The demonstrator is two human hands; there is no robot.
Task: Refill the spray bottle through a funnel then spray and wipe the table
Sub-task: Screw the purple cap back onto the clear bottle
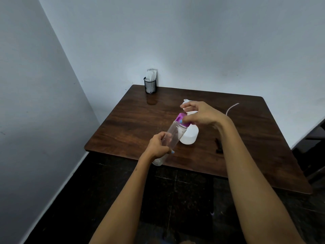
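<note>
1. Forearms are entering from the bottom edge and converging over the near part of the table (133, 110), the left one lower and nearer the camera.
2. Left hand (158, 147) is gripping the lower body of the clear bottle (173, 136); its fingers are curled round the barrel, clamped on it, with the base projecting just below the hand.
3. Clear bottle is lying tilted, its long axis running from lower left, near the table's front edge, to upper right, so that the capped end is pointing up and away from the person.
4. Right hand (198, 113) is sitting at that upper end, thumb and fingertips pinching the purple cap (182, 119); the remaining fingers are spread above it, apart.
5. Cap is therefore lying directly under the right fingers, on the bottle's axis; judged from this, unscrewing is the step in hand, and the twist needs to turn about that slanted axis while the left hand is bracing the barrel.
6. White spray bottle (189, 136) is standing on the table just behind the clear bottle, partly hidden by both; whether a funnel is seated in it cannot be told.
7. Thin white tube (232, 108) is curving to the right; a mesh cup (150, 86) is standing at the far corner.
</note>
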